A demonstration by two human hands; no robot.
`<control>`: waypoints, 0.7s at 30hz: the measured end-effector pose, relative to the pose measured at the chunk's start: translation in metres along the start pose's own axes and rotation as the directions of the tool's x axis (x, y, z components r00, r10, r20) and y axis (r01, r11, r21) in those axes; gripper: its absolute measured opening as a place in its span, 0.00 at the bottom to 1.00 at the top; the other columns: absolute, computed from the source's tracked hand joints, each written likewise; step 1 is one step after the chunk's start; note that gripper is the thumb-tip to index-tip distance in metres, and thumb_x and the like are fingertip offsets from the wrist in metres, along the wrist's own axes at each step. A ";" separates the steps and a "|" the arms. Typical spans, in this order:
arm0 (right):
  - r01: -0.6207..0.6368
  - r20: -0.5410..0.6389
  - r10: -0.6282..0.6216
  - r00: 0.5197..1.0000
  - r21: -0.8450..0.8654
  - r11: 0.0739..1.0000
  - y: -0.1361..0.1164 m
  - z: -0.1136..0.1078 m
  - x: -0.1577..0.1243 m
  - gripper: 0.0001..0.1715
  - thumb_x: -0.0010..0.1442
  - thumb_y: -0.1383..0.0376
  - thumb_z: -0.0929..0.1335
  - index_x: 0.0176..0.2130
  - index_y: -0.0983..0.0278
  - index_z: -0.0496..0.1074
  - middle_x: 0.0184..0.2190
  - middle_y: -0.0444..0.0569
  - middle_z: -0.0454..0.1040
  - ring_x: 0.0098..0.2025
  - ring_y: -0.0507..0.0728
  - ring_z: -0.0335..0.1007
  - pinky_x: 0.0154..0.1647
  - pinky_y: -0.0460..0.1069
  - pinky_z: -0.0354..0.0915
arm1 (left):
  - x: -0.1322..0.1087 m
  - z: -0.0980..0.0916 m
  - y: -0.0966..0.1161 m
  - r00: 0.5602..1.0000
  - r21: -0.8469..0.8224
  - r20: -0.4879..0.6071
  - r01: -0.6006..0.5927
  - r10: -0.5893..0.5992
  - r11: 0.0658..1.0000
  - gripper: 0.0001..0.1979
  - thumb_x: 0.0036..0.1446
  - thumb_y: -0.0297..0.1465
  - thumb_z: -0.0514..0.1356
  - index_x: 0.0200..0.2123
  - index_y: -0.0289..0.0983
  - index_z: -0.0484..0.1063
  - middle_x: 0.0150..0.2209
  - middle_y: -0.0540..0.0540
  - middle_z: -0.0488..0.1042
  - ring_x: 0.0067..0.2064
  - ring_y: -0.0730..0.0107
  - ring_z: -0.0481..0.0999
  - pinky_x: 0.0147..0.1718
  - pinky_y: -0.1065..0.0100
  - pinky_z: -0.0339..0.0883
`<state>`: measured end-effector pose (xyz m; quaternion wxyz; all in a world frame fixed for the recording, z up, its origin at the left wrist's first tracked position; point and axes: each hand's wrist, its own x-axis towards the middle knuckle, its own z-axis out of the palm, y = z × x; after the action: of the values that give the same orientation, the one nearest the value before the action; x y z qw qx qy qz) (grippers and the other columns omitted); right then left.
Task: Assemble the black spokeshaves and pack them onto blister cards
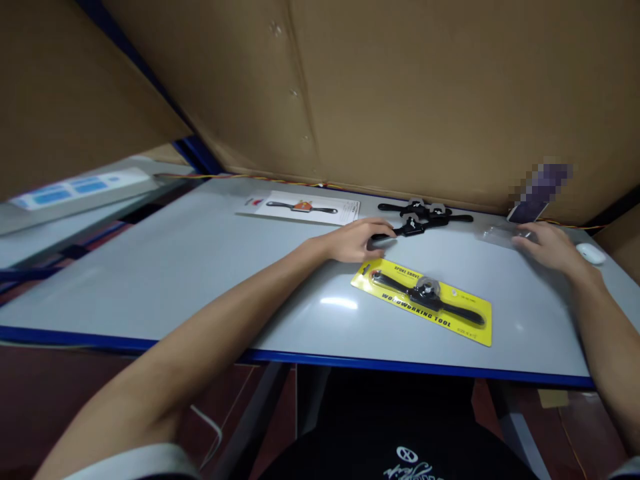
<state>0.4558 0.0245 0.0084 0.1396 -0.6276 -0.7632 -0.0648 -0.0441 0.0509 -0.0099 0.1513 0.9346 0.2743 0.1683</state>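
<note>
My left hand (354,240) is closed around the near-left handle of a black spokeshave (413,227), whose other end lies towards the back of the table. Right behind it rest more loose black spokeshaves (417,208), overlapping one another. On the right, my right hand (550,245) has its fingers closed on the edge of a clear plastic blister shell (500,235) at the tabletop. Between my arms lies a yellow card pack (370,283) printed "SPOKE SHAVE", with a black spokeshave (427,293) under its clear cover.
A white printed pack (303,208) lies at the back, left of the loose tools. Far right are a pixelated upright object (537,195) and a small white case (591,253). A brown panel (380,93) rises behind the table; a blue edge (350,362) runs along its front.
</note>
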 end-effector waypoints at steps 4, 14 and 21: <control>-0.047 -0.112 0.031 0.993 -0.144 0.988 -0.032 -0.026 -0.005 0.27 0.67 0.45 0.67 0.48 0.63 0.80 0.52 0.67 0.79 0.52 0.77 0.73 0.47 0.67 0.62 | 0.002 0.006 -0.003 0.998 0.020 -0.060 0.036 -0.035 0.999 0.24 0.62 0.39 0.56 0.57 0.36 0.74 0.57 0.36 0.77 0.56 0.52 0.77 0.56 0.51 0.71; 0.312 -0.340 -0.226 0.913 0.222 0.924 -0.142 -0.021 -0.019 0.22 0.64 0.45 0.71 0.50 0.55 0.78 0.54 0.54 0.78 0.55 0.68 0.75 0.59 0.63 0.66 | 0.005 0.007 -0.015 0.986 0.196 -0.133 0.130 -0.105 0.972 0.20 0.67 0.37 0.53 0.51 0.36 0.80 0.45 0.37 0.80 0.48 0.55 0.80 0.49 0.54 0.74; 0.259 -0.396 -0.100 0.913 0.369 0.893 -0.177 0.000 -0.026 0.24 0.59 0.47 0.75 0.51 0.54 0.76 0.50 0.56 0.75 0.53 0.70 0.73 0.50 0.65 0.73 | 0.005 0.007 0.000 0.995 0.052 -0.094 0.048 -0.043 0.997 0.19 0.66 0.38 0.55 0.49 0.39 0.82 0.45 0.39 0.82 0.45 0.58 0.81 0.47 0.55 0.75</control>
<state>0.2877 -0.0357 0.0139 0.4027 -0.4857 -0.7753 -0.0305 -0.0380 0.0526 -0.0149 0.1167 0.9230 0.3067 0.2008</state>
